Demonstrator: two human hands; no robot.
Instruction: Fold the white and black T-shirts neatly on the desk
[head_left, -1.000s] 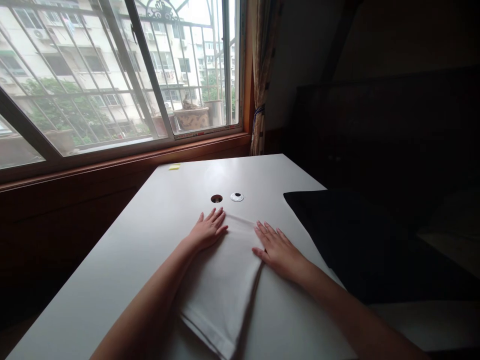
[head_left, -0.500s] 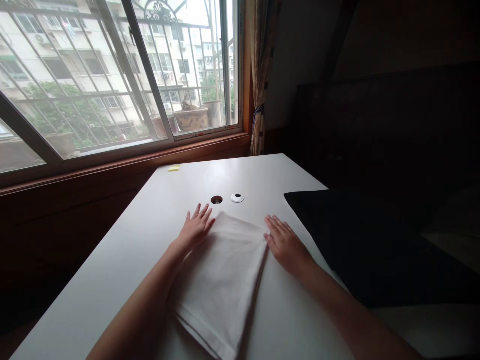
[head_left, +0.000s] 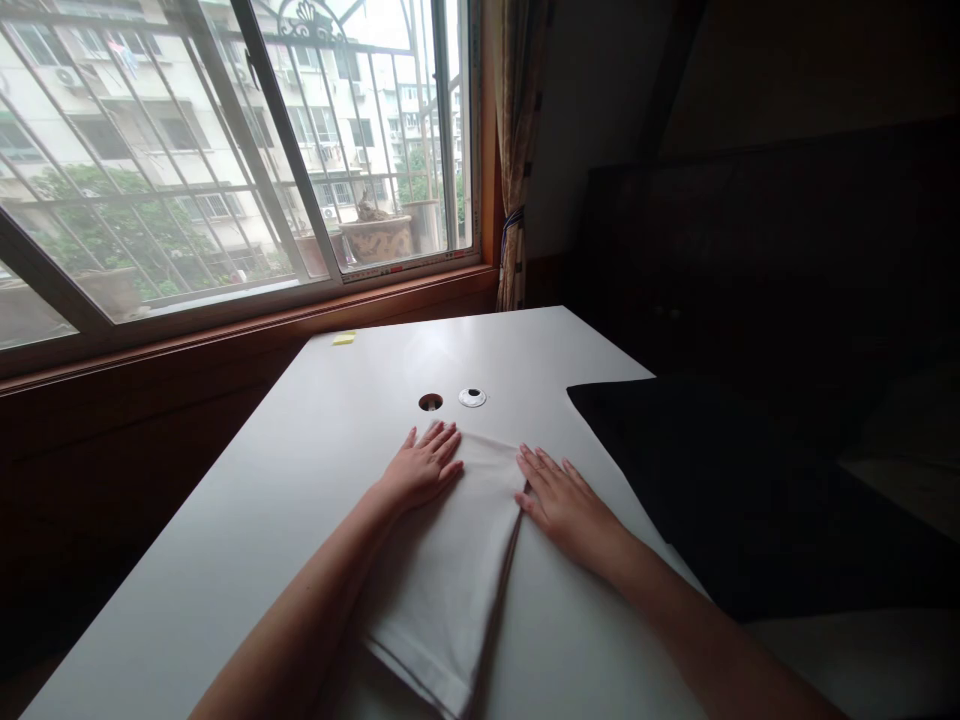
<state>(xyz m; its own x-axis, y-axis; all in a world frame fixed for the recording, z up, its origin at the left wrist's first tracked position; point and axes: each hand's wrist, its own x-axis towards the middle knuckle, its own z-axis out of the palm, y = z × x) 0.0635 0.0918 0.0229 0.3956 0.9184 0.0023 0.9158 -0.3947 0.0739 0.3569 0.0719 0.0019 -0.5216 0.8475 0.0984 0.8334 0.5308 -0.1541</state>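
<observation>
A folded piece of white cloth, perhaps a garment, lies lengthwise on the white table, its layered near edge toward me. My left hand rests flat on the cloth's far left part, fingers stretched out and slightly apart. At the far right corner, my right hand lies with its fingertips on the cloth's edge, fingers extended and the palm beside it. Neither hand grips anything. My left hand and forearm cover much of the cloth's left side.
Beyond the cloth are a round hole and a white ring-shaped grommet in the tabletop. Yellow paper sits at the far left corner. Dark fabric covers the right edge. A barred window and a tied curtain stand behind.
My left hand has moved right, from the cloth's left edge onto its top. My right hand has shifted slightly nearer and left. The cloth's far end looks narrower.
</observation>
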